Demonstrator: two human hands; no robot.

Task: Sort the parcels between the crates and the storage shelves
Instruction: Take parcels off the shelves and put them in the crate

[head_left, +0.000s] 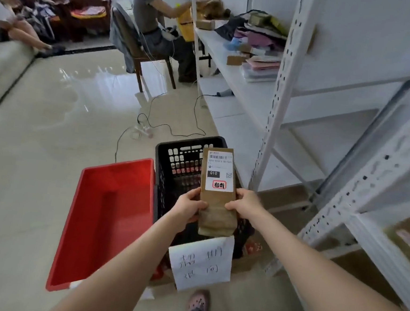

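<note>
Slim brown cardboard parcel [216, 205], white label [220, 171]: held above black perforated plastic crate [174, 160]. Grip: left hand [190, 207] and right hand [246, 204] each clamped on its lower edges. Read label squarely before choosing destination.

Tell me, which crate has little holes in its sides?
The black crate behind the parcel: its walls are full of slots. The red crate on its left has solid, smooth walls.
</note>
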